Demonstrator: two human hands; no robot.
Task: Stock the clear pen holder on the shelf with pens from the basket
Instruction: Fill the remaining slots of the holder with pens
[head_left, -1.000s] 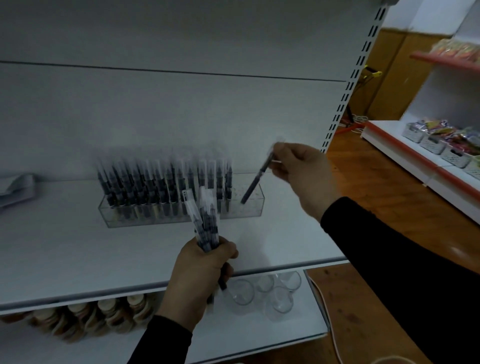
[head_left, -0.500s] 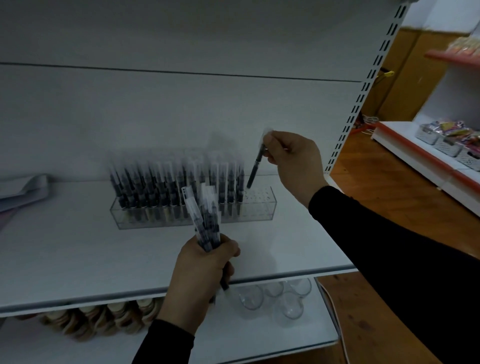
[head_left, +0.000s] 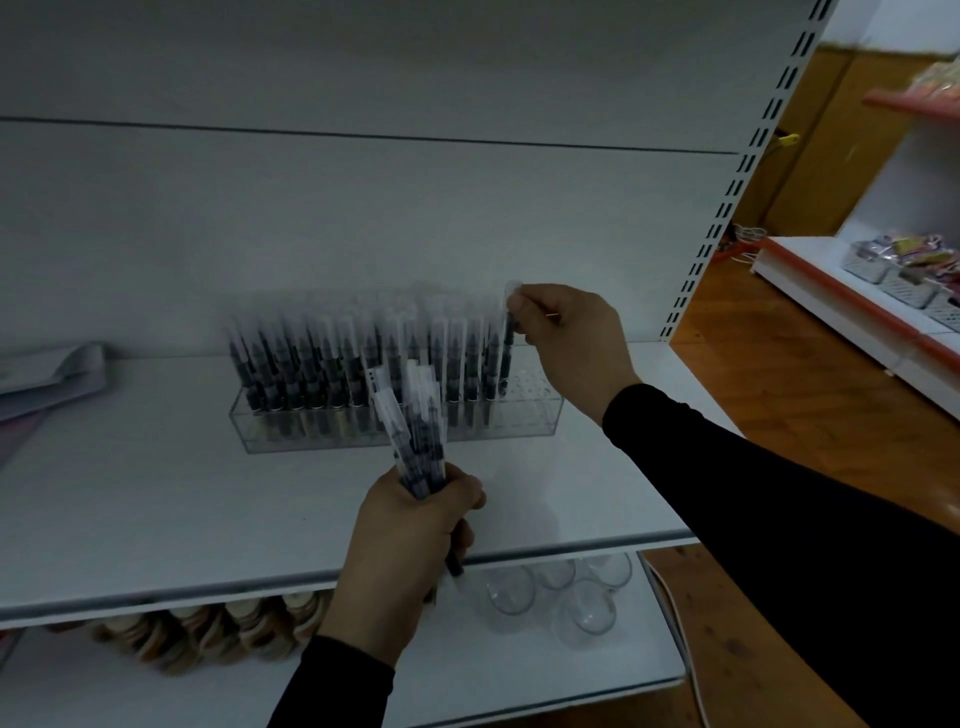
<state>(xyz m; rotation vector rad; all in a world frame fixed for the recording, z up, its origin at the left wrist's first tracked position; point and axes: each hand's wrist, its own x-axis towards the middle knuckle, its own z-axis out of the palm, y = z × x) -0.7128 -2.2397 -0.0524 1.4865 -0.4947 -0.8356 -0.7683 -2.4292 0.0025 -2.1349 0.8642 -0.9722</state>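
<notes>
Pens (head_left: 363, 374) stand in rows in the clear pen holder (head_left: 530, 415) on the white shelf (head_left: 156, 493). Only its right end has free holes. The right hand (head_left: 566, 338) pinches one pen (head_left: 509, 343) by its top, upright over that end; its tip may be in a hole, but the view is blurry. The left hand (head_left: 410, 551) grips a bunch of pens (head_left: 415, 431) in front of the holder.
</notes>
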